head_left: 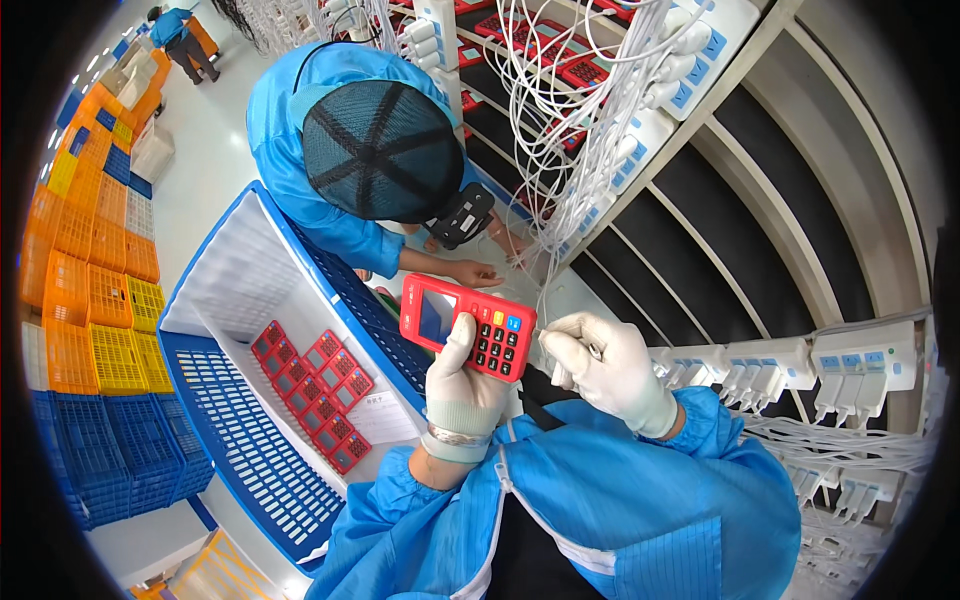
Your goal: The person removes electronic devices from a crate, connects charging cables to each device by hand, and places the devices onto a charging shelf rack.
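Observation:
A red payment terminal, with a small screen and dark keys, lies in my gloved left hand. My thumb presses on its face below the screen. Just off the terminal's right end, my gloved right hand is closed in a pinch. A thin white cable hangs down from the rack into its fingertips; the cable's end is hidden, so I cannot tell whether it touches the terminal. To my left, several more red terminals lie in rows inside a blue and white crate.
A co-worker in blue with a dark mesh cap bends ahead, hands by the cables. Shelving with hanging white cables and power strips stands on the right. Stacked orange, yellow and blue crates line the left; another person stands far back.

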Motion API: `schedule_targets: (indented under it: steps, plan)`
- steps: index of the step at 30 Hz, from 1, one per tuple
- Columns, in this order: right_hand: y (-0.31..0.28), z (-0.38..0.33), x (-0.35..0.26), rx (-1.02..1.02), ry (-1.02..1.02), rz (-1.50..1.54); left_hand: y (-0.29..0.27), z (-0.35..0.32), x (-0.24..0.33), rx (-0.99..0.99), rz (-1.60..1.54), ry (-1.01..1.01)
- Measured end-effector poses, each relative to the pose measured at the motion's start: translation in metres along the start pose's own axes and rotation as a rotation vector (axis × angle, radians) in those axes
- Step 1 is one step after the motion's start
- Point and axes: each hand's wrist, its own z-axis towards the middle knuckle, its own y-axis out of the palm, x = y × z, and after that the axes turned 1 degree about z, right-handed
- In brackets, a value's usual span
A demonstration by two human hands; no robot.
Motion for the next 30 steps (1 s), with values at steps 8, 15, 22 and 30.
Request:
schedule_targets:
  steps: [8,15,22,30]
  plan:
    - [-0.007,-0.007,-0.008,-0.038,0.099,-0.079,0.012,-0.01,-0.011,-0.076,0.322,0.21]
    - [-0.014,0.004,0.022,0.052,0.118,0.109,0.001,0.024,-0.022,-0.032,0.281,0.12]
    - [-0.035,0.038,0.056,0.142,0.253,0.183,-0.043,0.124,-0.042,0.215,0.514,-0.291]
    - [-0.051,0.082,0.07,0.173,0.11,0.125,-0.031,0.203,-0.061,0.322,0.703,-0.125]
